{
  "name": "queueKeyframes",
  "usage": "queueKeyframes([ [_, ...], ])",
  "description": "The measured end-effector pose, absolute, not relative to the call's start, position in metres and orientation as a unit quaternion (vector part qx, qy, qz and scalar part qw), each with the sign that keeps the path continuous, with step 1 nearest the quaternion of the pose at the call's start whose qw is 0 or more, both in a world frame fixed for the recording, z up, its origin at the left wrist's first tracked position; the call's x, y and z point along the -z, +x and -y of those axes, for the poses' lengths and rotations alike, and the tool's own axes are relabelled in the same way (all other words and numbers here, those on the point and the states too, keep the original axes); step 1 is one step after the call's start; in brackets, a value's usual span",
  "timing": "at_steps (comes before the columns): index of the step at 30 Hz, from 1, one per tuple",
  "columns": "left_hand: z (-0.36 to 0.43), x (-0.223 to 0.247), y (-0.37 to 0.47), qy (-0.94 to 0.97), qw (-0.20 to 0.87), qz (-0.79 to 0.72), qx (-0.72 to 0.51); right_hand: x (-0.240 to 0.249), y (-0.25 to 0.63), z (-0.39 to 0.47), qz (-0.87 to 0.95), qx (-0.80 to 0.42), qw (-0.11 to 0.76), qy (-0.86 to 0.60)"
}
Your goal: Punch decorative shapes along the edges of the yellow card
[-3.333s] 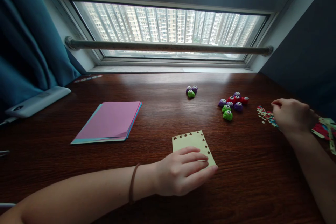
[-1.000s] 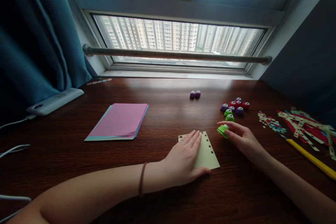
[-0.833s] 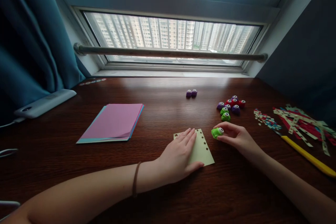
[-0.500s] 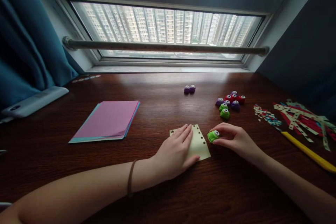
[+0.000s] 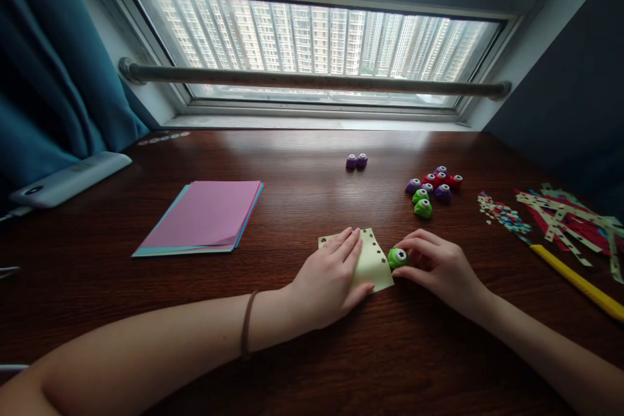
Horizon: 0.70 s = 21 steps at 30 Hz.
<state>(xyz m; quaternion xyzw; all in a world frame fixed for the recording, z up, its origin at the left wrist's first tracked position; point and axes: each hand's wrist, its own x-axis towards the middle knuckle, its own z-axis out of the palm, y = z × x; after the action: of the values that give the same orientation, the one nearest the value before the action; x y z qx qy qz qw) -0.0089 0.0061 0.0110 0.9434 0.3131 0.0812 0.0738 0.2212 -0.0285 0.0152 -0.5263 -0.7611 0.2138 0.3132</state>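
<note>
Palm down, my left hand (image 5: 324, 286) is lying flat and unclenched on a pale yellow sheet (image 5: 371, 268), and a brown band (image 5: 246, 325) is circling that wrist. With the sheet as my dial's centre, my right hand (image 5: 439, 263) is sitting at three o'clock, pinching a green punch (image 5: 396, 259) between thumb and fingers. The punch is meeting the sheet's right-hand edge, its round white top showing a dark star; whether the edge is sitting inside it, I cannot tell. Small cut-out shapes are running along the sheet's far and right-hand edges. Farther out at three o'clock, a yellow handle (image 5: 578, 281) is slanting across the brown table (image 5: 439, 357). Between nine and ten, a pink-topped paper stack (image 5: 205, 214) is resting. Between two and three, coloured confetti (image 5: 496, 208) is lying scattered, with punched paper strips (image 5: 575, 216) heaping up just beyond. Around half past one, red, purple and green punches (image 5: 441, 179) are clustering. Two purple punches (image 5: 361, 162) are standing at twelve o'clock. Behind them, a metal bar (image 5: 316, 81) is crossing a window (image 5: 312, 39).
</note>
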Motion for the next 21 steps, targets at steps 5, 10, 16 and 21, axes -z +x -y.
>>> queueKeyframes([
  [5,-0.0052,-0.0103,-0.0084,0.943,0.070,-0.316,-0.080,-0.0159,0.2207,0.0290,0.765,-0.221,0.317,-0.516],
  [10,-0.0053,-0.0104,-0.0086,0.942,0.071,-0.318,-0.079,-0.0161,0.2210,0.0290,0.768,-0.225,0.311,-0.512],
  [16,-0.0059,-0.0111,-0.0087,0.937,0.070,-0.335,-0.068,-0.0171,0.2199,0.0294,0.775,-0.225,0.290,-0.515],
  [21,-0.0054,-0.0097,-0.0091,0.934,0.070,-0.346,-0.059,-0.0165,0.2194,0.0306,0.780,-0.245,0.283,-0.502],
])
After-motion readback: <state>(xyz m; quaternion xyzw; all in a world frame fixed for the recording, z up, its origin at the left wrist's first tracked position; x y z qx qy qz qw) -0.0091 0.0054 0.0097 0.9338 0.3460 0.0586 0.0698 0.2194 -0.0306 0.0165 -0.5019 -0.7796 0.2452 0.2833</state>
